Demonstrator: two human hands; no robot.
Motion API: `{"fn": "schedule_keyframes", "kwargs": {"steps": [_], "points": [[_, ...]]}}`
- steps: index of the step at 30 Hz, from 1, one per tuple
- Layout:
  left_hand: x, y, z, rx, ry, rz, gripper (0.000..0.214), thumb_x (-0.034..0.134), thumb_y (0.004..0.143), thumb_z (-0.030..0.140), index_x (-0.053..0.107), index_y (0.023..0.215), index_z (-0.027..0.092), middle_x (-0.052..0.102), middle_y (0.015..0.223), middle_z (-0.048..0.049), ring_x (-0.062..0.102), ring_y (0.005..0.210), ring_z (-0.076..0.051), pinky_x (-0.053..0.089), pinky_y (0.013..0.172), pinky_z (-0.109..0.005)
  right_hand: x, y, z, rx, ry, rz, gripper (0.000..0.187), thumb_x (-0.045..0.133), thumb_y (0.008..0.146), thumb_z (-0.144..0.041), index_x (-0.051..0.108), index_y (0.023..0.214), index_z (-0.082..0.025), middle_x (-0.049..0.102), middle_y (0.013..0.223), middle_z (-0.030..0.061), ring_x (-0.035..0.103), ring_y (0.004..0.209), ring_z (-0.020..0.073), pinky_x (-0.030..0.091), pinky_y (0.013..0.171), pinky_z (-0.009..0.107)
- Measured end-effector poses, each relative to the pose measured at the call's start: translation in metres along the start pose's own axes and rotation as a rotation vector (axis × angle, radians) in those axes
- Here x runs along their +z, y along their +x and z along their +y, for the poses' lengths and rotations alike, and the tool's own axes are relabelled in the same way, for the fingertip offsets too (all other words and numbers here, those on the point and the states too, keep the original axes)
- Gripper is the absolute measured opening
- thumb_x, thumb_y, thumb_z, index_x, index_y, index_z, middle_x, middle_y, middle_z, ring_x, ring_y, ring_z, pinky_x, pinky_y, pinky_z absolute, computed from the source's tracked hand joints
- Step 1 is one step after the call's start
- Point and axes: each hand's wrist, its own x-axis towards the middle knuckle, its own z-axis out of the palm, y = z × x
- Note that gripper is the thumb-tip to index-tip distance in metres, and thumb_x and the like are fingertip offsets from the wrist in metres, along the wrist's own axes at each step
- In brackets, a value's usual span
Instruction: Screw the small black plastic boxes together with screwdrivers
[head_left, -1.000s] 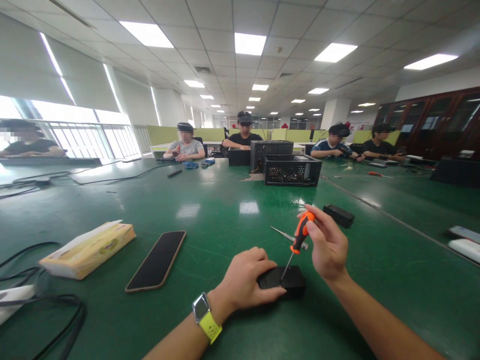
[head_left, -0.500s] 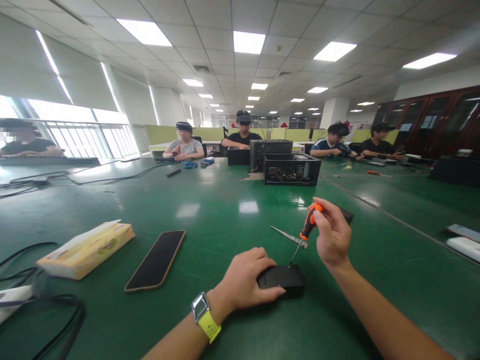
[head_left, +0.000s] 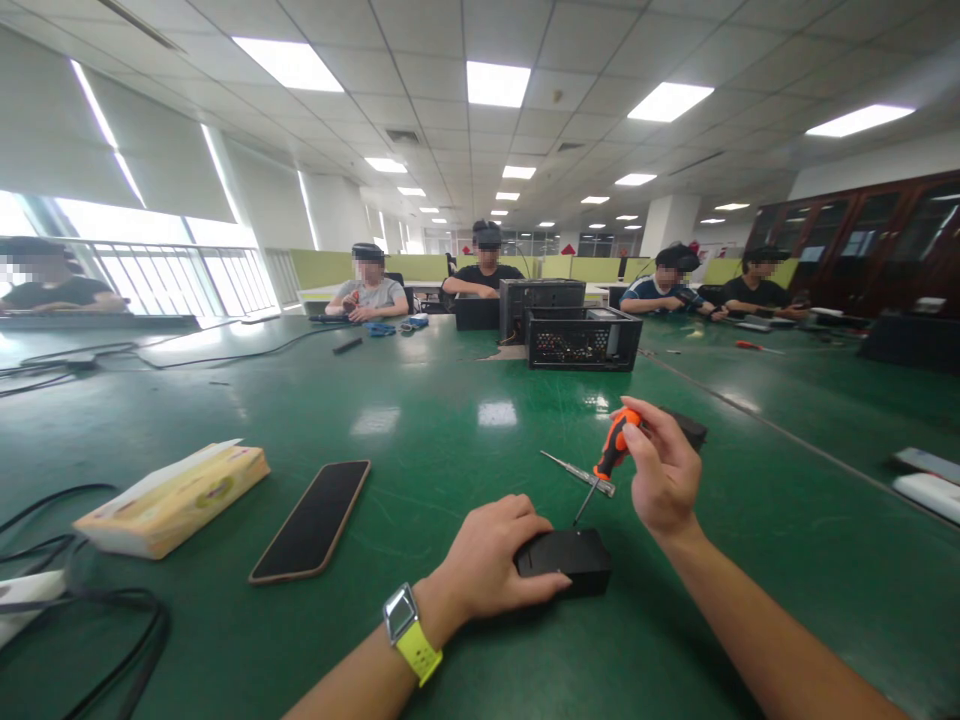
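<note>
My left hand (head_left: 501, 558) is closed around the left end of a black box (head_left: 574, 563), holding it down on the green table. Between the fingertips and thumb of my right hand (head_left: 664, 470) is an orange and black screwdriver (head_left: 616, 445), tilted with its tip down and to the left. The tip is close to the far edge of the box, by a small bright screw on its top; it looks slightly apart from that screw. Behind the screwdriver's shaft lies a slim clear-handled screwdriver (head_left: 579, 474). Another black object (head_left: 686, 430) sits partly hidden behind my right hand.
Left of my hands are a phone (head_left: 311, 522) and a yellow tissue pack (head_left: 176, 497). Black cables (head_left: 142, 610) trail at the lower left. Farther off stand open black computer cases (head_left: 581, 340). Several people sit around the green table (head_left: 420, 420). White objects (head_left: 926, 495) lie at the right edge.
The screwdriver has shifted slightly left, and its tip has come up off the screw. My left hand and the box have stayed in place.
</note>
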Motion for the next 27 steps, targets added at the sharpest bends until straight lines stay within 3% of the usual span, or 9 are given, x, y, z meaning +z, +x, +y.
{"fn": "schedule_keyframes", "kwargs": {"steps": [11,19,24,27], "points": [[0.0002,-0.0004,0.0005,0.001,0.006,0.0,0.042,0.068,0.078,0.056,0.07,0.099,0.019,0.062,0.085,-0.0048,0.06,0.077,-0.021,0.047,0.064,-0.028,-0.0008,-0.0001,-0.0024,0.014,0.017,0.027,0.023,0.06,0.086,-0.024,0.07,0.106,-0.02,0.069,0.088,0.0045,0.063,0.066,0.0138,0.054,0.055,0.026],[-0.0003,0.0,0.0018,-0.007,0.009,-0.012,0.042,0.07,0.078,0.055,0.07,0.099,0.019,0.062,0.086,-0.005,0.06,0.078,-0.022,0.047,0.065,-0.029,-0.0001,0.0001,-0.0035,-0.031,0.025,-0.03,0.024,0.059,0.087,-0.022,0.07,0.108,-0.022,0.067,0.087,0.0035,0.062,0.064,0.0138,0.053,0.055,0.027],[-0.0009,-0.0005,0.0017,-0.015,0.007,-0.019,0.041,0.07,0.079,0.054,0.07,0.1,0.019,0.062,0.086,-0.0049,0.06,0.079,-0.022,0.047,0.067,-0.029,-0.0002,0.0019,-0.0067,-0.14,0.002,-0.018,0.021,0.066,0.083,-0.02,0.075,0.101,-0.025,0.059,0.091,0.0028,0.059,0.072,0.0139,0.051,0.059,0.027],[-0.0005,-0.0009,0.0007,-0.018,0.004,-0.026,0.042,0.07,0.079,0.054,0.069,0.102,0.019,0.061,0.087,-0.0051,0.059,0.08,-0.022,0.047,0.067,-0.029,-0.0027,0.0002,-0.0044,-0.125,-0.039,0.005,0.022,0.062,0.086,-0.023,0.075,0.103,-0.024,0.064,0.088,0.0037,0.062,0.074,0.0159,0.052,0.062,0.03]]}}
